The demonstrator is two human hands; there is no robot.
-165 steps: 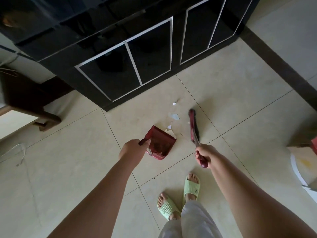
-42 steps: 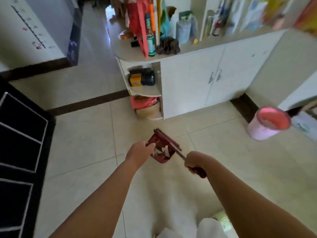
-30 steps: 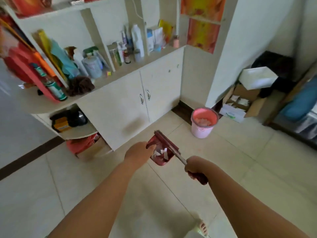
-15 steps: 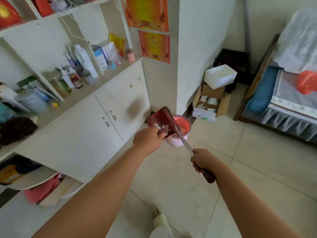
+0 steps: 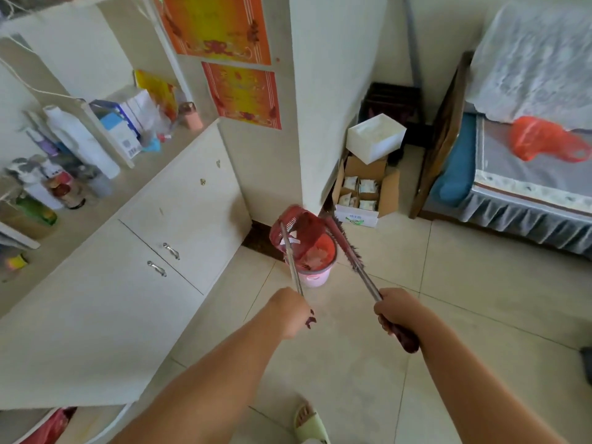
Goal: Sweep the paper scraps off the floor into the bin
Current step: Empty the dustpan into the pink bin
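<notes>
My left hand (image 5: 290, 310) grips the metal handle of a red dustpan (image 5: 296, 230), which is tilted over the pink bin (image 5: 315, 272) at the foot of the wall corner. White paper scraps (image 5: 293, 242) lie in the pan near its lower edge, and more scraps show inside the bin. My right hand (image 5: 398, 310) grips the dark red handle of the brush (image 5: 344, 241), whose bristle head hangs just right of the bin's rim.
A white cabinet (image 5: 134, 257) with cluttered shelves stands on the left. An open cardboard box (image 5: 365, 193) with a white box on top sits behind the bin. A bed (image 5: 525, 174) fills the right side. My slipper (image 5: 309, 423) is on the tiled floor.
I have carried the pan and brush from the black cabinet to the bin. In the last half second the pan tipped over the bin and the brush moved off to its right.
</notes>
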